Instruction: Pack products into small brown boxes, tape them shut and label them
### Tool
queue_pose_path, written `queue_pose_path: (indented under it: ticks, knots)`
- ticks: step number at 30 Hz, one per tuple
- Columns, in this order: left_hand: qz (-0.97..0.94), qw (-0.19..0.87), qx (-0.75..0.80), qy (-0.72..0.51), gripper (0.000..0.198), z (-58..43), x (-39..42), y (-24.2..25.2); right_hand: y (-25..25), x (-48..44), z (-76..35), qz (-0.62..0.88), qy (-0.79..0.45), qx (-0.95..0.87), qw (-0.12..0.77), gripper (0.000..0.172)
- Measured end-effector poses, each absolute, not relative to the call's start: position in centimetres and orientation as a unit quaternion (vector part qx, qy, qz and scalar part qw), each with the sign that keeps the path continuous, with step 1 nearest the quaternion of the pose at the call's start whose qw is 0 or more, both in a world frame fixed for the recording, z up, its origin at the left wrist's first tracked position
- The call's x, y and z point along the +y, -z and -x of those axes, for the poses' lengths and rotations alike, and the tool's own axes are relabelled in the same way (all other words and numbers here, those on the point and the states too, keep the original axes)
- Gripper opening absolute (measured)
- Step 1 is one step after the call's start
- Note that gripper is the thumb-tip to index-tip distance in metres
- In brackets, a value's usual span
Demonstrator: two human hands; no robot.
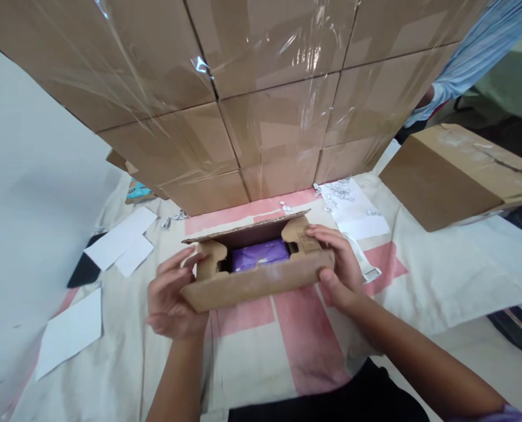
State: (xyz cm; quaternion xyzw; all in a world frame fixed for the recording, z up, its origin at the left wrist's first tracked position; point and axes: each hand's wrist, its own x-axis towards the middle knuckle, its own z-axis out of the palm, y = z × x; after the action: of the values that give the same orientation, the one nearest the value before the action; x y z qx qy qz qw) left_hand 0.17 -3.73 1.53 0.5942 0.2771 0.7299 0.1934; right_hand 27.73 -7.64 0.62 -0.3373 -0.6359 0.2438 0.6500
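A small cardboard box (261,284) is held between my two hands, its top open toward me and its end flaps folded inward. Inside lies a purple package (261,255). My left hand (175,293) is at the left end of the box, fingers curled around its edge and flap. At the right end, my right hand (340,266) grips the box, with the thumb on the front wall and the fingers over the far corner.
Plastic-wrapped stacked cartons (282,123) rise behind. White papers (122,240) lie left, and another sheet (352,208) bears small crumpled pieces. A large carton (458,176) stands right. A person's blue sleeve (480,58) shows at the upper right.
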Motion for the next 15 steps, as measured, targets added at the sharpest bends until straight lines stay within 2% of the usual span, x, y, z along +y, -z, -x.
queue_pose_path:
  ticks: [2, 5, 6, 8, 9, 10, 15]
  knots:
    - [-0.572, 0.106, 0.337, -0.741, 0.041, -0.8, -3.8, -1.7, -0.9, -7.9, -26.9, 0.370, -0.268, -0.584, 0.671, 0.043]
    - [-0.625, 0.084, 0.380, -0.677, 0.060, -0.5, -3.8, -2.0, -1.4, -8.3, -26.5, 0.384, -0.311, -0.573, 0.654, 0.051]
    - [-0.649, 0.093, 0.381, -0.653, 0.056, -0.1, -3.8, -2.2, -1.5, -8.3, -26.5, 0.385, -0.316, -0.579, 0.645, 0.053]
    - [-0.709, 0.096, 0.372, -0.591, 0.032, 0.8, -3.9, -2.7, -1.5, -8.2, -26.8, 0.385, -0.308, -0.596, 0.634, 0.055]
    - [-0.742, 0.085, 0.365, -0.555, 0.023, 1.3, -3.9, -3.0, -1.5, -8.1, -27.0, 0.385, -0.297, -0.610, 0.626, 0.054]
    - [-0.775, 0.069, 0.357, -0.517, 0.022, 1.8, -4.0, -3.3, -1.4, -8.0, -27.2, 0.384, -0.282, -0.627, 0.616, 0.051]
    - [-0.872, 0.033, 0.341, -0.349, 0.033, 2.6, -4.8, -5.3, -1.3, -7.1, -28.0, 0.362, -0.190, -0.714, 0.568, 0.034]
